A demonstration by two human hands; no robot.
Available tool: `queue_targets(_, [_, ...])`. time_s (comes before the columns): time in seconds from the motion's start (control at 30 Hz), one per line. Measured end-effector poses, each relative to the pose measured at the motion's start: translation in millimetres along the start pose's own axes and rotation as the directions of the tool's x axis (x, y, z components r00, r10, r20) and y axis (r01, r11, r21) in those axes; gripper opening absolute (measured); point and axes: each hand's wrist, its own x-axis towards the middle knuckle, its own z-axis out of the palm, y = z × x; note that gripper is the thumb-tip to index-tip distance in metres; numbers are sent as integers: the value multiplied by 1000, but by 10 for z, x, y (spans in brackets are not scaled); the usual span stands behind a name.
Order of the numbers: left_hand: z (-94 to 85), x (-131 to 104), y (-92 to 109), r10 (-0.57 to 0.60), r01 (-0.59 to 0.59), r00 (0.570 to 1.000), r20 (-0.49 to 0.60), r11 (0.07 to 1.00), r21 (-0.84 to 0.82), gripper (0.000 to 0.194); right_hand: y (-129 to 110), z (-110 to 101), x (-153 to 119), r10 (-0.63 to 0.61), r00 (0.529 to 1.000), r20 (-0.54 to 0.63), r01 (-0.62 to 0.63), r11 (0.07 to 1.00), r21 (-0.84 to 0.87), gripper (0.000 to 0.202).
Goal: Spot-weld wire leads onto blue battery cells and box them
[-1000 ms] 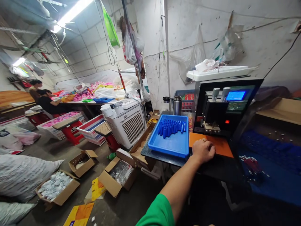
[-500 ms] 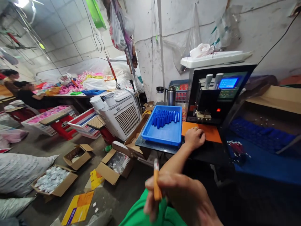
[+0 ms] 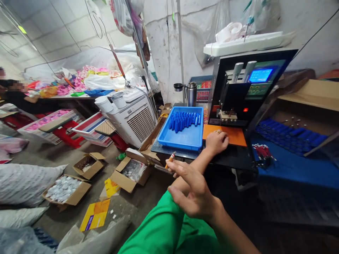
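My right hand (image 3: 194, 192) is raised in front of my green clothing, with a cigarette (image 3: 170, 160) held between its fingers. The cigarette has an orange filter and an ash-grey tip. My left hand (image 3: 217, 141) rests on an orange board (image 3: 237, 137), its fingers curled in and a ring on one finger. Whether anything is inside those fingers is hidden. Just left of it stands a blue tray (image 3: 180, 140) with several blue cylinders (image 3: 181, 121) upright at its far side. Behind the board is a black machine (image 3: 254, 84) with a lit blue screen.
A steel flask (image 3: 191, 94) stands behind the tray. At the right, blue cylinders fill a carton (image 3: 307, 90) beside red wired parts (image 3: 264, 154). An air cooler (image 3: 140, 128) and open cartons (image 3: 129, 176) stand on the floor at left. Another person (image 3: 18, 97) sits far left.
My right hand has moved up and away from my face with the cigarette, its fingers extending further. My left hand stays on the orange board. The view has tilted down a little.
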Motion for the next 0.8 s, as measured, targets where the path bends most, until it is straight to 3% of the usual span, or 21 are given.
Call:
queue_targets(0.27, [97, -10, -54, 73, -70, 996, -58, 997, 41, 25, 115, 85, -118, 46, 998, -29, -48, 996, -79, 60])
queue_targets(0.8, [185, -21, -91, 131, -117, 982, -134, 988, 101, 23, 154, 114, -149, 65, 997, -30, -66, 997, -42, 61])
